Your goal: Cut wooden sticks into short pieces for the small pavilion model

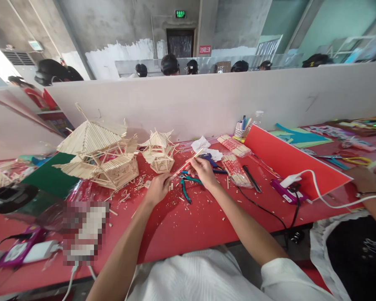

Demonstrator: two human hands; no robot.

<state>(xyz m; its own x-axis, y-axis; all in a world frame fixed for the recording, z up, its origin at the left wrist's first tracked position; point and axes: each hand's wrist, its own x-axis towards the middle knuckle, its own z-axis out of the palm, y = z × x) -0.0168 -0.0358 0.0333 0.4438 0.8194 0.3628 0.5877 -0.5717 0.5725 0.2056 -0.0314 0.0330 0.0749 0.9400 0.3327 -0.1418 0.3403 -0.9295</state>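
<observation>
Between my two hands is a pair of wooden chopsticks [195, 154] in a red-and-white printed wrapper, slanting up to the right with its bare wood end at the top. My left hand [158, 188] pinches the lower end of the wrapper. Higher up, the fingers of my right hand [203, 170] close around the chopsticks. Just beneath lie pliers [185, 192] with teal handles, partly hidden by my right hand. Behind that hand is a dark blue tool [211, 161], mostly covered. A small stick-built pavilion [159, 151] stands beyond my left hand, and a larger pavilion [102, 154] to its left.
Bundles of wrapped chopsticks [236, 170] lie right of my hands, near a black cutter [252, 179]. A red board [294, 161] leans beside a purple power strip [288, 191]. Wood scraps litter the red table [181, 230]. A neighbour's arm [371, 196] reaches in at right.
</observation>
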